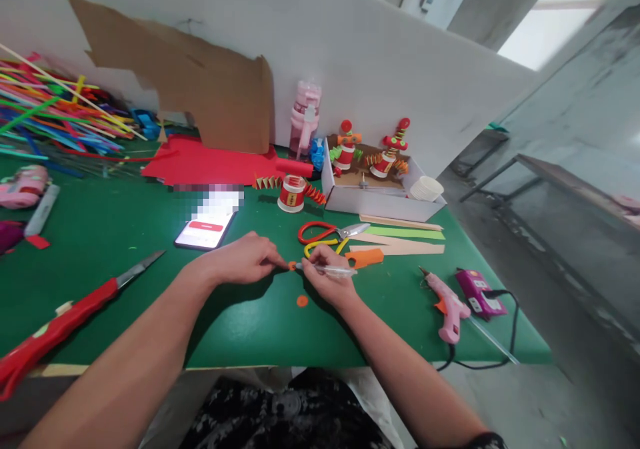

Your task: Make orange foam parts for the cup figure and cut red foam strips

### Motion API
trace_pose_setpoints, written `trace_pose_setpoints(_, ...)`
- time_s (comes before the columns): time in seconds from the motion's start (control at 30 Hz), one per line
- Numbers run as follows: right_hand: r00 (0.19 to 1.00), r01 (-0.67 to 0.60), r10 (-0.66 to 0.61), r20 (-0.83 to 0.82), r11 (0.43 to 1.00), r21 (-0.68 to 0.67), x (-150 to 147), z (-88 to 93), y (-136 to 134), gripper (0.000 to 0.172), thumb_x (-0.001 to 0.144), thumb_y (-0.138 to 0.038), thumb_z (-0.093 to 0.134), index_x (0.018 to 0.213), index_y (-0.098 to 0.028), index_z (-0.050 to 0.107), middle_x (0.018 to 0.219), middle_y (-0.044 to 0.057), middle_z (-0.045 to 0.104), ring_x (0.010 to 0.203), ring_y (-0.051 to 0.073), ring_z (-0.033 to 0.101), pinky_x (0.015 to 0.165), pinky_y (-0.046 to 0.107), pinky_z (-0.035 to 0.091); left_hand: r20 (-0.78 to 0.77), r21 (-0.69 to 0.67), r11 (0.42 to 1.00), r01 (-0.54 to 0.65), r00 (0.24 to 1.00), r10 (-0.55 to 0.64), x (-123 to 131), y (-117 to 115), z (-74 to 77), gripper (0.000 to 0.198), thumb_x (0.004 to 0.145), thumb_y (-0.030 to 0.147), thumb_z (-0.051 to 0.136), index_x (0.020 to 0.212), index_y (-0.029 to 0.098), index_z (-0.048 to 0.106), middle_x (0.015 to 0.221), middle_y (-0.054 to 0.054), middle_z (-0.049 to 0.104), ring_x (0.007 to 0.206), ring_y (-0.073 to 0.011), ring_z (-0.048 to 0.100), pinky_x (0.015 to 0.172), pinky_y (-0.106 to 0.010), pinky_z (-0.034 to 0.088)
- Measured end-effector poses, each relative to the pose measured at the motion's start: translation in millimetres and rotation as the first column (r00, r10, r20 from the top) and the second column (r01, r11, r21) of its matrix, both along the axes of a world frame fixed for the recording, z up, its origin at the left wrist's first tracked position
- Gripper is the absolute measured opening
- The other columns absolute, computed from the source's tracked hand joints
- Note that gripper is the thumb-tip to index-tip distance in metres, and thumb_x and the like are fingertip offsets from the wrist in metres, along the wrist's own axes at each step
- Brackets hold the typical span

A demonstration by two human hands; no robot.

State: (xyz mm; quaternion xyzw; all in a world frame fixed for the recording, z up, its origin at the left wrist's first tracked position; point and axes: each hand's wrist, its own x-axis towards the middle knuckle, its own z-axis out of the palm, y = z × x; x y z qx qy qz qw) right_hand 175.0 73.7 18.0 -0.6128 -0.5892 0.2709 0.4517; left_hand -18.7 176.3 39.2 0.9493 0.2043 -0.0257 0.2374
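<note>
My left hand (247, 259) pinches a small orange disc (292, 266) just above the green table (125, 229). Facing it, my right hand (327, 277) grips a clear pen (333, 270) whose tip points at that disc. A second orange disc (302, 300) lies flat on the table just below the hands. Orange-and-yellow-handled scissors (327, 234) and an orange paper piece (365, 257) rest right behind my right hand.
A phone (206, 230) lies behind my left hand, and a red-handled knife (75, 312) at the near left. A pink glue gun (447, 305) sits right. A white box (377, 199) with paper figures, a cup figure (292, 193), red paper and coloured sticks stand behind.
</note>
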Motion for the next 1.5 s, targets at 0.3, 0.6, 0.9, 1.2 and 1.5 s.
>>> trace_pose_setpoints(0.3,1.000,0.002,-0.002,0.022,1.000,-0.016,3.8,-8.3,3.6,0.024,0.076,-0.041,0.057,0.064,-0.025,0.044,0.053,-0.006,0.047,0.048,0.011,0.041,0.050,0.024,0.036,0.026,-0.007,1.000,-0.019,0.999,0.019,1.2,0.1,0.4,0.045,0.081,0.013,0.047,0.109,0.033,0.076,0.095,0.003,0.079,0.094,-0.0177,0.069,0.092,-0.032,0.044)
trace_pose_setpoints(0.6,1.000,-0.020,0.021,0.021,0.999,-0.028,3.5,-6.9,3.4,0.024,0.076,-0.042,0.057,0.064,-0.025,0.045,0.054,-0.006,0.046,0.048,0.011,0.041,0.051,0.024,0.035,-0.008,-0.005,1.000,-0.027,1.000,0.027,2.0,0.3,0.5,0.042,0.084,0.014,0.048,0.111,0.032,0.076,0.091,0.001,0.078,0.094,-0.0189,0.068,0.090,-0.032,0.044)
trace_pose_setpoints(0.9,0.999,-0.012,0.013,0.029,1.000,-0.021,3.6,-7.9,3.7,0.024,0.076,-0.041,0.058,0.064,-0.025,0.044,0.054,-0.006,0.046,0.049,0.011,0.040,0.051,0.023,0.036,-0.007,0.014,0.999,-0.029,1.000,0.029,1.4,0.0,-0.9,0.043,0.083,0.015,0.048,0.110,0.032,0.076,0.091,0.001,0.078,0.092,-0.0189,0.068,0.090,-0.033,0.044)
trace_pose_setpoints(1.2,0.999,-0.020,0.021,0.028,1.000,-0.013,3.1,-7.5,3.4,0.025,0.077,-0.041,0.057,0.063,-0.025,0.044,0.053,-0.006,0.046,0.048,0.011,0.040,0.050,0.023,0.036,0.011,0.016,1.000,-0.027,1.000,0.027,1.9,0.7,-0.7,0.042,0.083,0.014,0.048,0.109,0.032,0.076,0.089,0.001,0.078,0.091,-0.0185,0.068,0.088,-0.032,0.045)
trace_pose_setpoints(1.5,0.999,-0.041,0.042,0.031,0.999,-0.021,3.9,-7.3,3.7,0.026,0.078,-0.041,0.057,0.064,-0.024,0.044,0.054,-0.006,0.046,0.049,0.011,0.041,0.051,0.023,0.036,0.023,0.006,1.000,-0.028,0.999,0.028,1.4,1.3,-2.2,0.042,0.082,0.013,0.049,0.108,0.033,0.076,0.095,0.003,0.079,0.094,-0.0182,0.069,0.090,-0.031,0.046)
